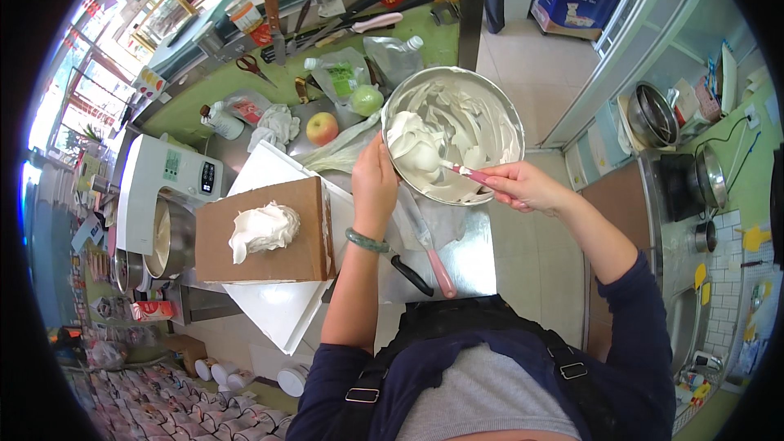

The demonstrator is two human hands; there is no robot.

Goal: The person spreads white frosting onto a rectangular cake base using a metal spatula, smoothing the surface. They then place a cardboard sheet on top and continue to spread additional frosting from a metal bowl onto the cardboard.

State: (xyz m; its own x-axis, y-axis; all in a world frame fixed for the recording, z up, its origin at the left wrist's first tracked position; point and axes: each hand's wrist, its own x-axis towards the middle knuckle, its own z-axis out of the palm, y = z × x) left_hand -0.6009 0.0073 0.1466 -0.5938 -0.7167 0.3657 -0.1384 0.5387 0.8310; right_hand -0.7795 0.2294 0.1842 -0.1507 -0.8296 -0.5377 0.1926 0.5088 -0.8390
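Note:
My left hand grips the rim of a metal mixing bowl, tilted so that its inside faces me. White cream coats the bowl's wall, with a thick mound at its left side. In my right hand is the pink handle of a spatula; its blade end is in the cream and mostly hidden. To the left, a brown rectangular block stands on a white board and bears a heap of white cream on top. Below the bowl lie a pink-handled palette knife and a black-handled knife.
A stand mixer with a metal bowl stands at the left. Behind the white board are an apple, crumpled cloths, a bottle and plastic pouches. Scissors and several knives hang along the back ledge.

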